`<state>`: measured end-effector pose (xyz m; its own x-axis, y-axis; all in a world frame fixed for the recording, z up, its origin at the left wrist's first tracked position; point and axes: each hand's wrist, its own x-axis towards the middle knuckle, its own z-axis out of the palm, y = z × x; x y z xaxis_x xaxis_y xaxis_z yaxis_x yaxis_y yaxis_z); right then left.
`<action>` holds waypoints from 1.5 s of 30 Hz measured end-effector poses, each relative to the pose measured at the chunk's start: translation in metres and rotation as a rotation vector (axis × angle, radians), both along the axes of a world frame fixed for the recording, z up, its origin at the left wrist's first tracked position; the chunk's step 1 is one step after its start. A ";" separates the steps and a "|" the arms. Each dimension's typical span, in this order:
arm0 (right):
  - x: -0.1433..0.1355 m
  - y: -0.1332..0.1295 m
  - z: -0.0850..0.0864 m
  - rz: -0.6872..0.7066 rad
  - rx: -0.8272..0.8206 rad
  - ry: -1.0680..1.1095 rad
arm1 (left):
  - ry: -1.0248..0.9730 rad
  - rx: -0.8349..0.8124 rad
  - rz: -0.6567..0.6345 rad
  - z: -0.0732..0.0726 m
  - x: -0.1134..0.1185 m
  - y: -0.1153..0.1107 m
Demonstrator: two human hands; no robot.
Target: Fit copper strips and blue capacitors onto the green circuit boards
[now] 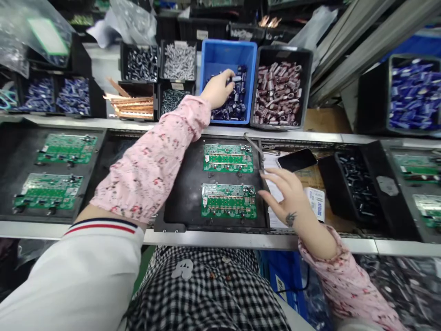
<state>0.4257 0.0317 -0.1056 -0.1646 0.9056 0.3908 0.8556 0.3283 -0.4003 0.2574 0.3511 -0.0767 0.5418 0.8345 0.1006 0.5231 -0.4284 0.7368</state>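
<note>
My left hand (219, 88) reaches into the blue bin (228, 46) of dark blue cylindrical parts (237, 103). Its fingers are curled together over the parts; whether one is between the fingertips is too small to tell. Two green circuit boards lie one above the other on a black tray (184, 184): the upper board (228, 158) and the lower board (228, 201). At the right edge of that tray my right hand (285, 197) hovers with fingers apart and nothing in them, beside the lower board.
A bin of brown cylinders (279, 92) stands right of the blue bin. Past my right hand are a phone (297, 160), a small white box (316, 203) and a black parts bin (358, 184). More boards (67, 148) lie left; metal rails (220, 238) run along the line.
</note>
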 end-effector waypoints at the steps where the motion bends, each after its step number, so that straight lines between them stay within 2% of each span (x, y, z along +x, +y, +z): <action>1: -0.001 0.010 0.006 -0.036 0.025 0.079 | -0.024 -0.048 -0.044 0.004 -0.002 -0.012; 4: -0.007 0.044 0.023 -0.124 0.063 0.391 | -0.136 -0.301 -0.240 0.017 -0.015 -0.070; 6: -0.018 0.060 0.029 -0.081 0.027 0.589 | -0.228 -0.542 -0.337 0.023 -0.031 -0.116; 9: -0.042 0.064 0.034 0.057 -0.099 0.735 | -0.336 -0.875 -0.410 0.030 -0.058 -0.176; 11: -0.054 0.056 0.036 0.100 -0.189 0.767 | -0.400 -1.030 -0.415 0.031 -0.071 -0.202; 13: -0.054 0.049 0.038 0.080 -0.232 0.798 | -0.452 -1.151 -0.405 0.030 -0.076 -0.218; 15: -0.042 0.051 0.036 -0.004 -0.200 0.761 | -0.489 -1.276 -0.389 0.026 -0.075 -0.226; 18: -0.018 0.066 0.024 -0.075 -0.126 0.391 | -0.509 -1.477 -0.330 0.017 -0.067 -0.230; 20: -0.007 0.075 0.013 -0.020 -0.149 0.083 | -0.517 -1.573 -0.281 0.011 -0.063 -0.229; 22: -0.003 0.081 0.003 0.039 -0.209 -0.124 | -0.532 -1.614 -0.222 0.005 -0.062 -0.226; 26: -0.004 0.088 -0.007 0.044 -0.241 -0.295 | -0.518 -1.554 -0.162 0.000 -0.068 -0.221; 29: -0.003 0.092 -0.006 0.070 -0.239 -0.345 | -0.506 -1.380 -0.192 0.003 -0.071 -0.222; 33: 0.001 0.095 -0.001 0.121 -0.249 -0.421 | -0.434 -1.170 -0.151 0.007 -0.071 -0.223; 37: -0.003 0.093 -0.002 0.148 -0.250 -0.436 | -0.411 -0.948 -0.135 0.001 -0.069 -0.225; 39: -0.008 0.087 -0.002 0.124 -0.240 -0.345 | -0.421 -0.816 -0.149 -0.004 -0.070 -0.226; 41: -0.014 0.076 0.002 0.083 -0.247 -0.142 | -0.395 -0.651 -0.162 -0.007 -0.071 -0.229; 43: -0.019 0.060 0.008 0.080 -0.325 0.143 | -0.330 -0.497 -0.177 -0.005 -0.073 -0.233; 45: -0.022 0.044 0.015 0.127 -0.457 0.411 | -0.266 -0.418 -0.217 -0.001 -0.073 -0.238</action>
